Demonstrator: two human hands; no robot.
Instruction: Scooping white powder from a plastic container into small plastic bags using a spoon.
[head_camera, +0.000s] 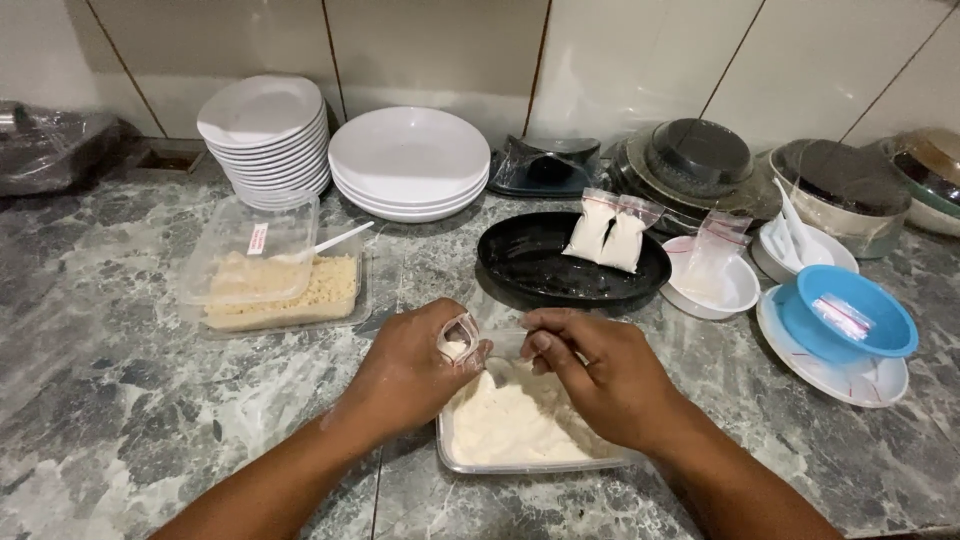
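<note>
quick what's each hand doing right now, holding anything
Left hand: closed, pinching a small clear bag open.
Right hand: closed on a spoon over the container of white powder.

Two stacks of white plates (265, 135); two filled bags (607, 233); two clear tubs (285, 285).

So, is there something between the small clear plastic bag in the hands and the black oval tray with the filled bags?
Nothing visible: bare marble counter lies between the small clear plastic bag and the black oval tray.
</note>
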